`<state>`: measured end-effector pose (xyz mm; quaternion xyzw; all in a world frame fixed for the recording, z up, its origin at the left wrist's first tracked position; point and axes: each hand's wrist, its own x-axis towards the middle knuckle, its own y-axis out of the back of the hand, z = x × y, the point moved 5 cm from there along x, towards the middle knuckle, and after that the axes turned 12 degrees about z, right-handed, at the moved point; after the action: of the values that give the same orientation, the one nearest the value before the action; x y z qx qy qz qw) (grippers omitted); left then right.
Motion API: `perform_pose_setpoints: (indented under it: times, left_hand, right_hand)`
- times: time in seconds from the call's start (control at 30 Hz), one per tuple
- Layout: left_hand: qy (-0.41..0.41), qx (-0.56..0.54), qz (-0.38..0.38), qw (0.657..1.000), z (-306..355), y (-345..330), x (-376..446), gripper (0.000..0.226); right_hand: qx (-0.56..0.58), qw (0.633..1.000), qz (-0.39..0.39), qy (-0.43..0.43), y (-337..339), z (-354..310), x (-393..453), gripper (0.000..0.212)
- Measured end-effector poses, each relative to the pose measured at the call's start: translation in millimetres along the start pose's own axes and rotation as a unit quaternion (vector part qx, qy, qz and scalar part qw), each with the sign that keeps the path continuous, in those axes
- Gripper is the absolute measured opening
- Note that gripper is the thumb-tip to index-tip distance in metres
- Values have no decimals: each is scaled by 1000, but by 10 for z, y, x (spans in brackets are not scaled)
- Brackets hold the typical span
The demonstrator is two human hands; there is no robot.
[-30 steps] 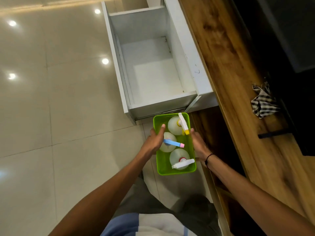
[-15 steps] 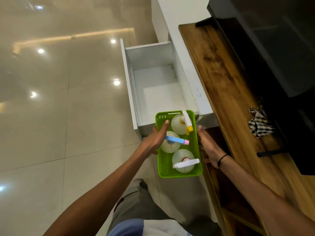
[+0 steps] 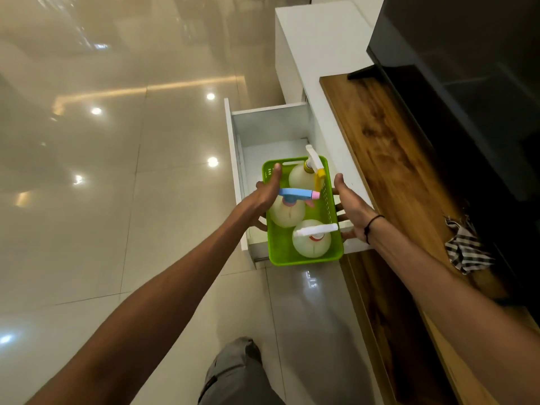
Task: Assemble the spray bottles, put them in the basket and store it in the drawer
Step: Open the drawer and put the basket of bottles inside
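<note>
A green plastic basket [image 3: 282, 247] hangs over the open white drawer [image 3: 233, 141], its near end past the drawer's front corner. Three round translucent spray bottles stand in it: one with a white and yellow head [image 3: 301, 176] at the far end, one with a blue and pink head [image 3: 287, 213] in the middle, one with a white head [image 3: 311, 244] nearest me. My left hand [image 3: 264, 194] grips the basket's left rim, thumb inside. My right hand [image 3: 352, 209] holds the right rim, fingers curled beneath it.
The drawer belongs to a white cabinet [image 3: 321, 54] beside a wooden top [image 3: 388, 159]. A black screen [image 3: 467, 68] stands on that top, and a checked cloth [image 3: 464, 249] lies on it at the right. Glossy tiled floor [image 3: 117, 200] stretches to the left.
Both hands have carried the basket forward from in front of the drawer to over it. The view has tilted up.
</note>
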<state>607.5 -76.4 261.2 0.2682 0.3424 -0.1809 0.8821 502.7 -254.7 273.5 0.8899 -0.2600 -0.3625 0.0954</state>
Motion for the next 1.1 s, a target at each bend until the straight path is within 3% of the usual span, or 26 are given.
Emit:
perform_pose_setpoints:
  times: [0.5, 1.1]
  left_hand:
    - [7, -130, 52, 990, 624, 268, 946, 105]
    - [66, -163, 33, 984, -73, -265, 1978, 94]
  right_hand:
    - [-32, 998, -10, -56, -411, -790, 1211, 79]
    - [-70, 987, 22, -144, -875, 52, 2139, 93]
